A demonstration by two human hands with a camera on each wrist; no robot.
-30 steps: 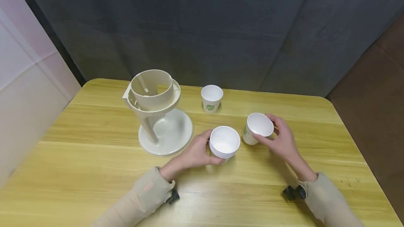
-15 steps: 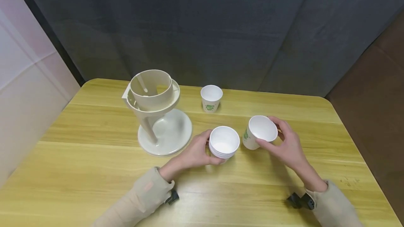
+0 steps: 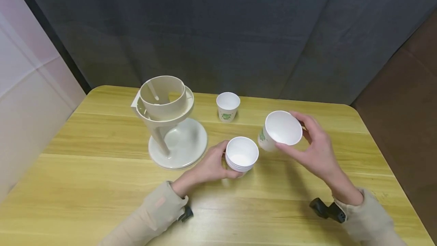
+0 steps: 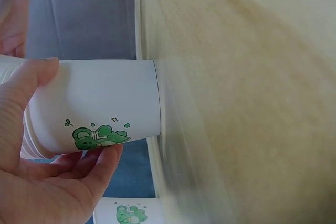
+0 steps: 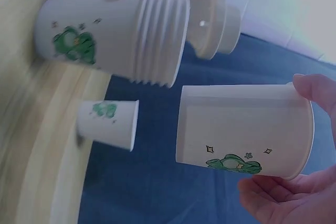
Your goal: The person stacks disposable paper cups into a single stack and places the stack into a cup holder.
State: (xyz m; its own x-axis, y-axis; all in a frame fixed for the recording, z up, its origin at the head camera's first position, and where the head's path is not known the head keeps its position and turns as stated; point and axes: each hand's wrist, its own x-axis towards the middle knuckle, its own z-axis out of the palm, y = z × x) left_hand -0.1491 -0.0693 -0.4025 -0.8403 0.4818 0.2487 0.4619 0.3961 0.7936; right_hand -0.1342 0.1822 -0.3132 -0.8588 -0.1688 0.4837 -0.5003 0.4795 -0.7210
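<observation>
My left hand (image 3: 214, 163) grips a stack of nested white paper cups (image 3: 242, 154) standing on the table, thumb on the near side. In the left wrist view a green cartoon animal shows on the stack's wall (image 4: 107, 93). To the right, my right hand (image 3: 315, 148) holds a single paper cup (image 3: 283, 128) near its rim, between thumb and fingers. That cup is raised off the table, mouth up and a little tilted, as the right wrist view (image 5: 244, 129) confirms. Behind the stack, another paper cup (image 3: 228, 106) stands upright on its own.
On the left stands a cream plastic holder (image 3: 163, 98) with a ring-shaped top, a slanted post and a round base (image 3: 186, 143). The wooden table (image 3: 102, 185) ends at a dark curtain (image 3: 218, 33). A pale partition is on the left, a brown one on the right.
My right hand has lifted the single cup off the table, after a small shift toward me and to the right. The left hand and its stack have stayed in place.
</observation>
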